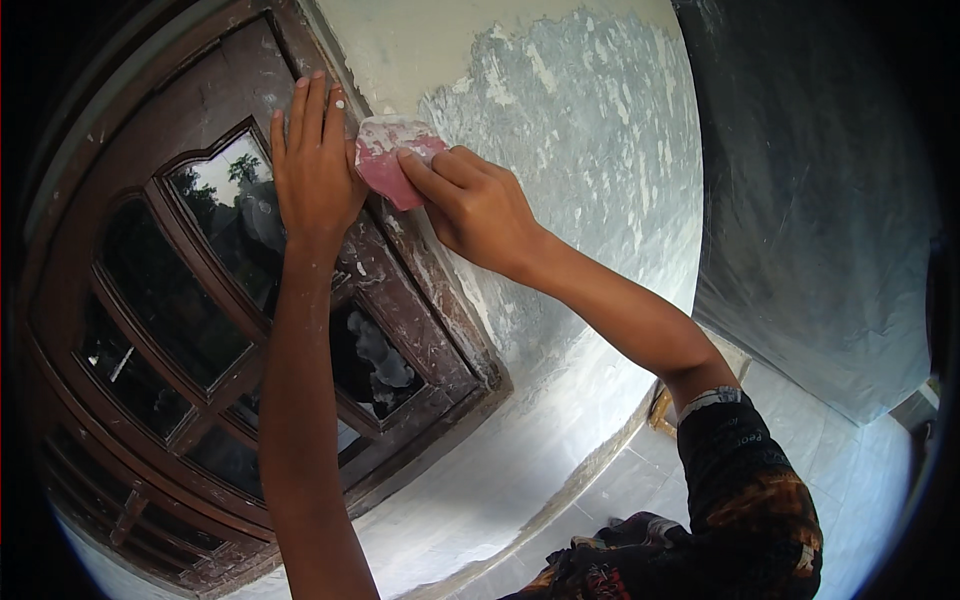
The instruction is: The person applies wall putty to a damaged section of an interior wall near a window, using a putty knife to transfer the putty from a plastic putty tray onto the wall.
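My right hand (475,205) grips a flat pink scraper (390,165), thumb on its face and fingers behind. White residue coats the scraper's upper part, which lies at the border between the wall (590,140) and the dark brown wooden window frame (395,235). Beside it on the left, my left hand (318,175) rests with fingers stretched upward on the brown wood; a white speck shows on one finger. The scraper's left edge is close to the left hand, and I cannot tell whether they touch. Around the scraper, the wall is cream above and patchy grey to the right.
Glass panes (175,290) in the brown woodwork reflect trees and sky. A dark translucent sheet (810,200) hangs at the right. Pale floor tiles (640,480) lie below, with a yellowish wooden object (660,410) standing near the wall's foot.
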Demonstrator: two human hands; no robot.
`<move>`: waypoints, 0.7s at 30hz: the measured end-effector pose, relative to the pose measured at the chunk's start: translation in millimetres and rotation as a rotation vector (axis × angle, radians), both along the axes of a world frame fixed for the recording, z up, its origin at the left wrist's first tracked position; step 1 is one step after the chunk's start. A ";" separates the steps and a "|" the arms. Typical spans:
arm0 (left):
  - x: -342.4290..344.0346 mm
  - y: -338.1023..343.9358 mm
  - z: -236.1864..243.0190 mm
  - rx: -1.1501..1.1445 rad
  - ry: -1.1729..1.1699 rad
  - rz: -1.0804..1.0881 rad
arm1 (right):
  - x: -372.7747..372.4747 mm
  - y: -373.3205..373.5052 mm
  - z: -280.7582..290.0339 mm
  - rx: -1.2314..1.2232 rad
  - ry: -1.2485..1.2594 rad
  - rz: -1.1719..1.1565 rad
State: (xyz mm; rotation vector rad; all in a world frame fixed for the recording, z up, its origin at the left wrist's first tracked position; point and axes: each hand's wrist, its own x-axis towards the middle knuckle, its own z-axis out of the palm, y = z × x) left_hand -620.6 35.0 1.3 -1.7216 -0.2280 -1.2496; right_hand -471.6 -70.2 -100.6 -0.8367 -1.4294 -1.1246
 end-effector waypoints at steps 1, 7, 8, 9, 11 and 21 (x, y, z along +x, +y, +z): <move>-0.3 0.6 0.0 0.000 0.000 0.001 | -5.5 -6.2 4.5 0.022 -0.006 0.063; 7.5 2.1 1.1 -0.002 -0.025 -0.024 | 46.0 1.5 83.2 0.174 0.145 -0.149; 7.4 1.9 0.9 -0.012 -0.024 -0.025 | 46.5 8.2 78.9 0.175 0.144 -0.149; 7.8 1.3 1.0 -0.021 -0.022 -0.027 | 45.9 14.9 73.7 0.160 0.104 -0.173; 3.0 2.6 -0.1 -0.025 -0.022 -0.020 | 31.0 18.5 52.8 0.088 0.036 -0.208; 7.4 1.9 1.2 0.001 -0.026 -0.029 | 49.3 0.5 85.2 0.244 0.093 -0.190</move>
